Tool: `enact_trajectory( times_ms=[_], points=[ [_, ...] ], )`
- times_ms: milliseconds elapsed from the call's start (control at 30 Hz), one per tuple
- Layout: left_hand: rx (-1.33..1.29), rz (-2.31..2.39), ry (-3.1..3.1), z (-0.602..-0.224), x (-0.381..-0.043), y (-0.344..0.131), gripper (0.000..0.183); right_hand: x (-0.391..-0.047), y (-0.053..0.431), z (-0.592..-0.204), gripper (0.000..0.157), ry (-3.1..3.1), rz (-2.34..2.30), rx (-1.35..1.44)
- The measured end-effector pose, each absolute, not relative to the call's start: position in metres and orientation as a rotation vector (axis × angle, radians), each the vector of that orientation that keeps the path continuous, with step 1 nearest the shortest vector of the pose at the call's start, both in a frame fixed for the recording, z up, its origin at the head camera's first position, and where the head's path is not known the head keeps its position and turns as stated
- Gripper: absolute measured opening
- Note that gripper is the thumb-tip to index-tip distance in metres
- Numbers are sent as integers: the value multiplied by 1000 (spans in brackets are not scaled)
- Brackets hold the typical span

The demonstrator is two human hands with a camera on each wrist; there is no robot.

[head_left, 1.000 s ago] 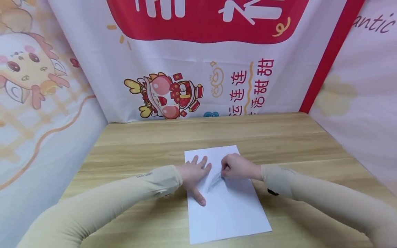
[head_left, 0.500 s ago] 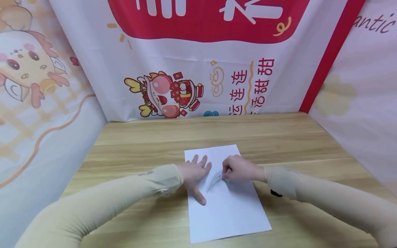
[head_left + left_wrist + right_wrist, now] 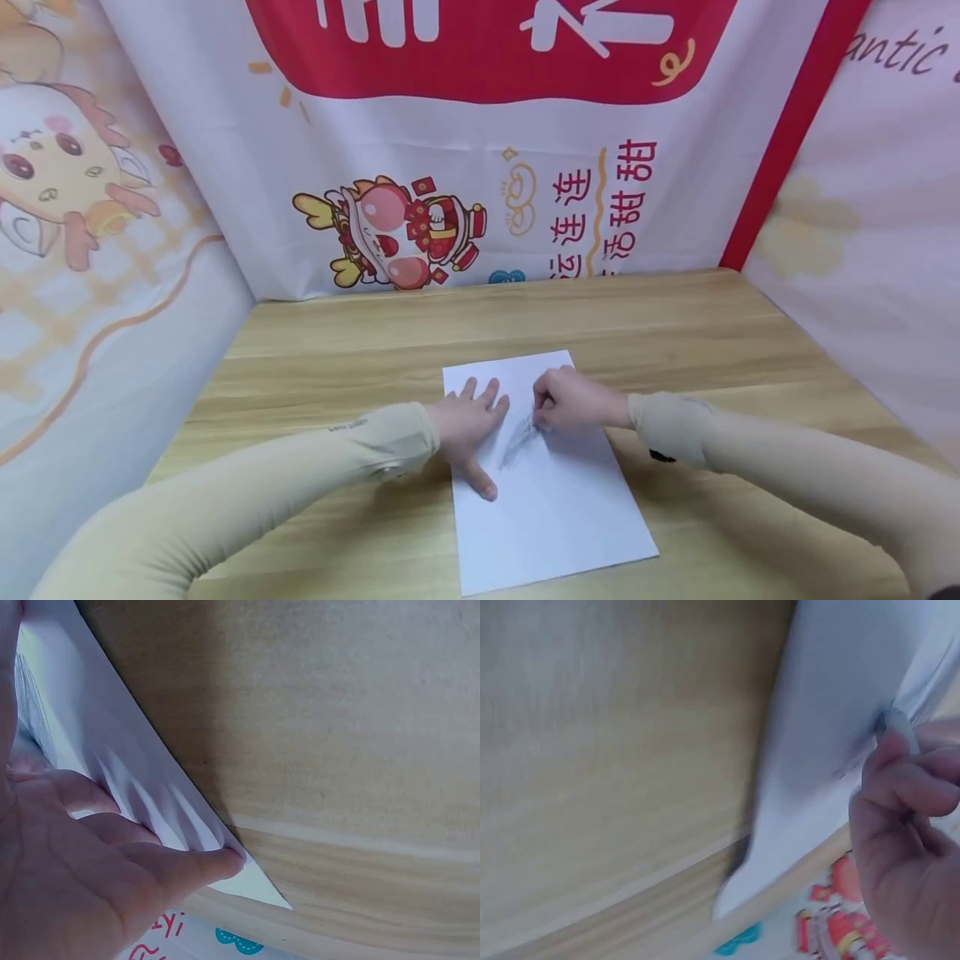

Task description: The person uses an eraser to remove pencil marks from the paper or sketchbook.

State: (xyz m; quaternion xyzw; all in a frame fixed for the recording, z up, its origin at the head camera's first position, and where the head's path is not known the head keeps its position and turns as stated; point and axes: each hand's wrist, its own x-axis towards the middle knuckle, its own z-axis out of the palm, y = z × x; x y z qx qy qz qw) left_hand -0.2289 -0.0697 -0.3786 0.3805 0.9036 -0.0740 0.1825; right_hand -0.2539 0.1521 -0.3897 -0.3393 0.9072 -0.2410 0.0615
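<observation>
A white sheet of paper lies on the wooden table, with a grey pencil-shaded patch near its middle. My left hand presses on the paper's left part, fingers spread and straight; the left wrist view shows its fingertips near the edge. Over the upper right of the sheet, my right hand has its fingers curled and pinches a small whitish eraser. Its darkened end meets the paper at the grey marks. From the head view the eraser is mostly hidden by the fingers.
The wooden table reaches back to a hanging printed cloth with red lettering and a cartoon dragon. More printed cloths hang along the left and right sides.
My right hand shifts slightly back and forth over the grey patch, still pinching the eraser. My left hand stays in place on the paper. The head view tilts a little.
</observation>
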Motion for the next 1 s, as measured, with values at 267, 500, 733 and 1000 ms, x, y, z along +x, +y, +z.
enact_trajectory(
  times_ms=[267, 500, 733, 1000],
  points=[
    [1069, -201, 2558, -377, -228, -74, 132, -266, 149, -388, 12, 2823, -690, -935],
    [1087, -202, 2572, -380, -228, -76, 133, -250, 145, -391, 13, 2782, -755, -1061],
    [1084, -202, 2553, -380, -231, -75, 133, -262, 144, -389, 12, 2813, -731, -961],
    [1079, -209, 2544, -379, -231, -73, 131, -262, 143, -393, 13, 2858, -687, -1032]
  ],
)
